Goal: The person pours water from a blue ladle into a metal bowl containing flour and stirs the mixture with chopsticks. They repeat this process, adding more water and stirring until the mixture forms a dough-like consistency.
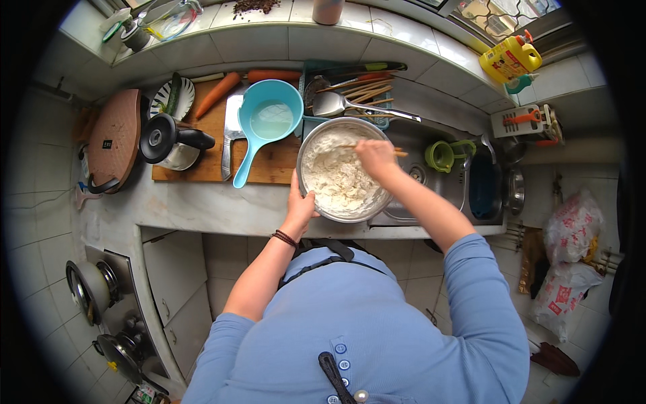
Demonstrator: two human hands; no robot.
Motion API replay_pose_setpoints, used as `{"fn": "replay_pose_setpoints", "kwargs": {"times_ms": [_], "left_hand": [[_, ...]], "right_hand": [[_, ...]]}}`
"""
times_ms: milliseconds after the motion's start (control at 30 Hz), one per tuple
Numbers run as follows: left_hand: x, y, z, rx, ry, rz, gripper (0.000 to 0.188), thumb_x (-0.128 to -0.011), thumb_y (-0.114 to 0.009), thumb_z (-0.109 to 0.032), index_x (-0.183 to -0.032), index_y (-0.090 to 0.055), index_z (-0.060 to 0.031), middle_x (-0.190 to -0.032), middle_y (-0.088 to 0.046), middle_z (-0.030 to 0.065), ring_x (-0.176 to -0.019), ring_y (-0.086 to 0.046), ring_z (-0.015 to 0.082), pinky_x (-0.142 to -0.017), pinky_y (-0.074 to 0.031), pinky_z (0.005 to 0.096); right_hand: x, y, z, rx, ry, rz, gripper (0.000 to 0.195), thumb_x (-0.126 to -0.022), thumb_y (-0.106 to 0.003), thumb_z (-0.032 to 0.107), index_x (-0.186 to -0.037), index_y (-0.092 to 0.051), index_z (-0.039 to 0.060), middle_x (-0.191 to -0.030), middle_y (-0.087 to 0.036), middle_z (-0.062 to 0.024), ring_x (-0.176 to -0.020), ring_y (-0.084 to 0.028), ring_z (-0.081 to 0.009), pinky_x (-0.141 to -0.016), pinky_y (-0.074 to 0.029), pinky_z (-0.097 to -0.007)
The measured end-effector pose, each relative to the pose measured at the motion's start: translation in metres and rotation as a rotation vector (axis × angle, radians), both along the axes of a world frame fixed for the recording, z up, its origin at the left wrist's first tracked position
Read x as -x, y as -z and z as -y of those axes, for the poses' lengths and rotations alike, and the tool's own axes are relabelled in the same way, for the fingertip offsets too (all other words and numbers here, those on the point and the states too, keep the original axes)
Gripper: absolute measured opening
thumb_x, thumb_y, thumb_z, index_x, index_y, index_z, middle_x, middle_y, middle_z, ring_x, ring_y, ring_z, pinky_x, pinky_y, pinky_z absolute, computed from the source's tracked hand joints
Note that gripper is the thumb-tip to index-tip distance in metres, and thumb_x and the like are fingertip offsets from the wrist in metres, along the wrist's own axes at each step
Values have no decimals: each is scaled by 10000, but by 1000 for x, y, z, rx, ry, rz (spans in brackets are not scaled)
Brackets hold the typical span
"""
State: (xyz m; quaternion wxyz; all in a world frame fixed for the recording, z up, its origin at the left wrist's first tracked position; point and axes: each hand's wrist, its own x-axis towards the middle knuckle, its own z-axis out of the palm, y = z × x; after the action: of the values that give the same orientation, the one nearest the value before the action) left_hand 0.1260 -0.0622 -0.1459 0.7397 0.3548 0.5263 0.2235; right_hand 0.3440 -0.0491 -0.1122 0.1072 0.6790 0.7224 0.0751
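Observation:
A round metal bowl (348, 218) holds flaky, shaggy flour dough (345, 179) and stands at the counter's front, beside the sink. My left hand (301, 204) grips its left rim, thumb on the edge. Wooden chopsticks (400, 152) are in my right hand (376, 157), over the bowl, their tips partly hidden by my fingers and the dough. Left of the bowl, a light-blue plastic dipper (271, 118) with some water in it rests on a wooden cutting board (202, 174), partly over a cleaver (233, 113). Carrots (218, 94) lie behind the dipper.
A steel sink (398, 204) with a green strainer cup (439, 156) lies at the right. Behind the bowl, a teal basket (306, 83) holds chopsticks and a metal spatula (330, 104). At left are a glass pot with a black lid (157, 137), a cucumber (173, 96) on a plate, and a pink round board (113, 141).

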Motion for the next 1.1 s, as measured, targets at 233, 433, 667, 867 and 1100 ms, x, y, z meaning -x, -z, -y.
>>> {"fn": "replay_pose_setpoints", "kwargs": {"times_ms": [233, 433, 667, 867, 1100], "left_hand": [[-2, 1, 2, -51, -32, 44, 683, -866, -384, 41, -1430, -142, -259, -1285, -436, 160, -920, -607, 214, -500, -563, 274], [-3, 0, 0, -54, 24, -35, 687, -865, -383, 36, -1427, -129, -267, -1302, -421, 149, -922, -602, 219, -471, -538, 251], [-2, -8, 0, -12, -2, 29, 654, -876, -377, 26, -1414, -134, -254, -1295, -422, 141, -938, -600, 211, -486, -538, 252], [-1, -1, -1, -30, 16, 37, 659, -871, -376, 28, -1416, -130, -250, -1289, -426, 148, -913, -605, 206, -474, -526, 244], [0, -4, -1, -45, 50, -1, 663, -874, -396, 14, -1417, -127, -255, -1278, -442, 151, -880, -609, 197, -461, -511, 240]], "right_hand": [[-32, -8, 93, 120, -25, 17, 9, -704, -544, 47, -700, -551, 45, -618, -604, -124, -551, -632, -221, -473, -502, -314], [16, 8, 105, 76, -49, 66, 57, -736, -530, 71, -699, -570, 55, -595, -583, -70, -501, -596, -154, -401, -451, -282], [-25, 27, 48, -7, 126, 128, 73, -752, -540, 95, -700, -586, 73, -652, -627, -71, -543, -623, -152, -429, -471, -288], [-45, 5, 88, 149, 198, 17, 106, -801, -539, 145, -768, -566, 48, -706, -624, -140, -633, -652, -239, -539, -503, -336], [-42, 5, 51, 28, 282, 72, 47, -775, -521, 103, -778, -564, 88, -661, -611, -102, -602, -628, -225, -522, -465, -332]]}}
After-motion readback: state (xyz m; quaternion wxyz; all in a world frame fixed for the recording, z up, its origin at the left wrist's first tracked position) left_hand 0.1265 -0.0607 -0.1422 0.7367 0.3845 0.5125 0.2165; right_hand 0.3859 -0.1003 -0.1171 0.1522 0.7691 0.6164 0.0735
